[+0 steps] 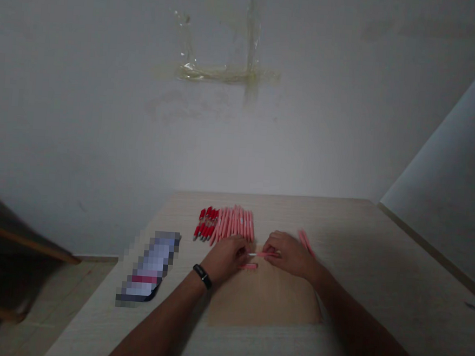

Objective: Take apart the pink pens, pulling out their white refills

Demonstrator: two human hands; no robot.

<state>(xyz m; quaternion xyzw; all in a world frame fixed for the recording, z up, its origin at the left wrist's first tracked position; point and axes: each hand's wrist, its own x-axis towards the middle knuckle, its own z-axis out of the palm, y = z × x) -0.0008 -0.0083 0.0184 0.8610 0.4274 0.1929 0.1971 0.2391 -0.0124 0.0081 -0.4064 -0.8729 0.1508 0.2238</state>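
Between my two hands lies a thin pink pen (263, 254) with a whitish section at its left end, held level above a brown sheet (265, 302). My right hand (291, 253) pinches its pink part. Closed fingertips of my left hand (228, 255), which wears a black band at the wrist, meet the whitish end. Just under the left fingers, a short pink piece (249, 266), perhaps a cap or a pen part, rests on the sheet. Beyond my right hand lie blurred pink pens or pen parts (305, 239), partly hidden by it.
A row of several pink pens (236, 223) lies behind my left hand, with several red and clear pens (205, 223) to its left. A pixelated phone (150, 269) is on the left of the pale table (375, 296). Behind is a wall (305, 139) with tape; a dark chair (4, 259) stands left.
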